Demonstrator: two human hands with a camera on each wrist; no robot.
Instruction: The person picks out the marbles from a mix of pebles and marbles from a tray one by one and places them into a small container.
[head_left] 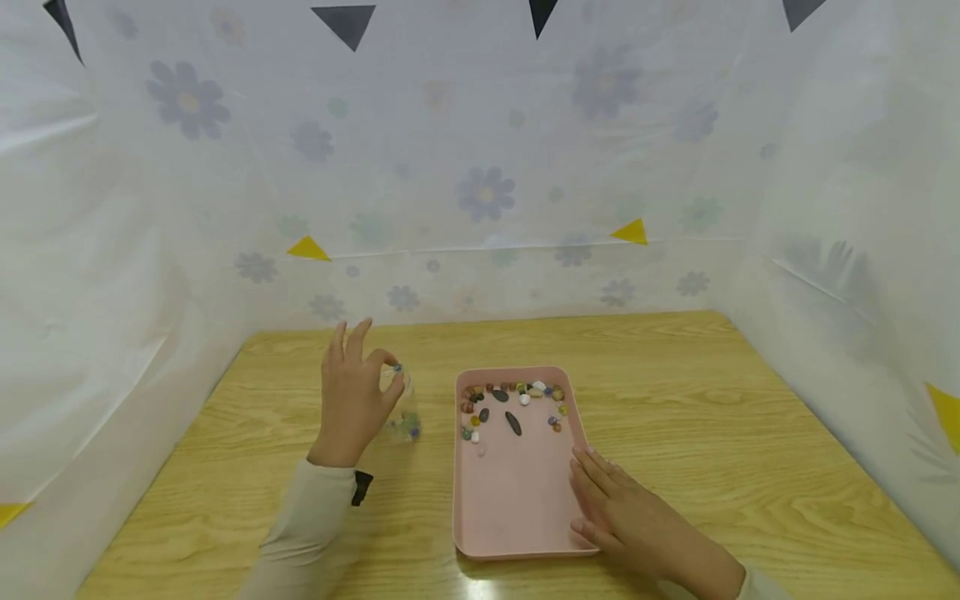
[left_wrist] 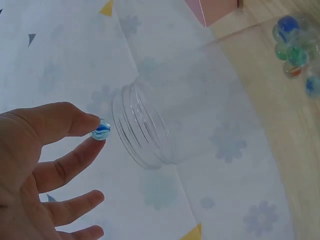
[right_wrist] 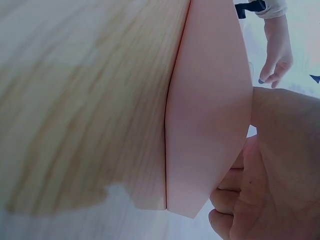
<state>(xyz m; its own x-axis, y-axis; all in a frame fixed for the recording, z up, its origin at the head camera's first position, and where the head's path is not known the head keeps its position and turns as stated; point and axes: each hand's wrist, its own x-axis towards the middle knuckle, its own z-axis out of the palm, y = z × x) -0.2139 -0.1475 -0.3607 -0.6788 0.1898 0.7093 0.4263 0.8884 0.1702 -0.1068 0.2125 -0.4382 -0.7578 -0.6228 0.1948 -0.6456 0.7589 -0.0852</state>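
My left hand [head_left: 351, 408] pinches a clear marble with blue swirls [left_wrist: 100, 129] between thumb and index finger, the other fingers spread. In the left wrist view the marble is just outside the mouth of a clear jar [left_wrist: 142, 125]. Several marbles [left_wrist: 296, 55], mostly green and blue, lie at the jar's bottom. My right hand [head_left: 633, 521] rests on the right rim of a pink tray [head_left: 517, 508], its fingers extended together. Along the tray's far end and upper sides lie small coloured stones [head_left: 467, 407], with a long dark stone [head_left: 513, 423] nearer the middle.
The tray and jar stand on a wood-grain table [head_left: 690, 400]. Pale flowered sheeting [head_left: 487, 125] walls the back and sides, with yellow triangles [head_left: 631, 232] and dark triangles stuck on it. A dark band [head_left: 362, 488] is on my left wrist.
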